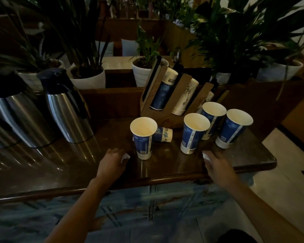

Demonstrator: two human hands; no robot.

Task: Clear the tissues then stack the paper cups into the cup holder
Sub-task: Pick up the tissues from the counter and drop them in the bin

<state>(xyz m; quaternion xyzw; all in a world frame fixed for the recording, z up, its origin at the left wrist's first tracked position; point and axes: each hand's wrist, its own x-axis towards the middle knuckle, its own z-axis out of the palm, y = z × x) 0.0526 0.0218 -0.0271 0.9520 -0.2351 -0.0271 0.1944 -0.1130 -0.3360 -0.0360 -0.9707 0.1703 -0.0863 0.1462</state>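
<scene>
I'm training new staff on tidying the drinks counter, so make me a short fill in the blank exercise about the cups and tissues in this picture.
1. The number of loose cups standing upright on the counter is ____.
2. One small cup lies on its ____ behind the leftmost upright cup.
3. The left hand and right hand each hold a crumpled white ____.
4. The wooden cup holder already contains stacked ____.

Missing words: four; side; tissue; cups

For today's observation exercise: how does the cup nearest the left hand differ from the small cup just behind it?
The near cup stands upright, mouth up; the small cup lies on its side. The near cup is taller. Both are blue and white paper cups on the wooden table.
</scene>
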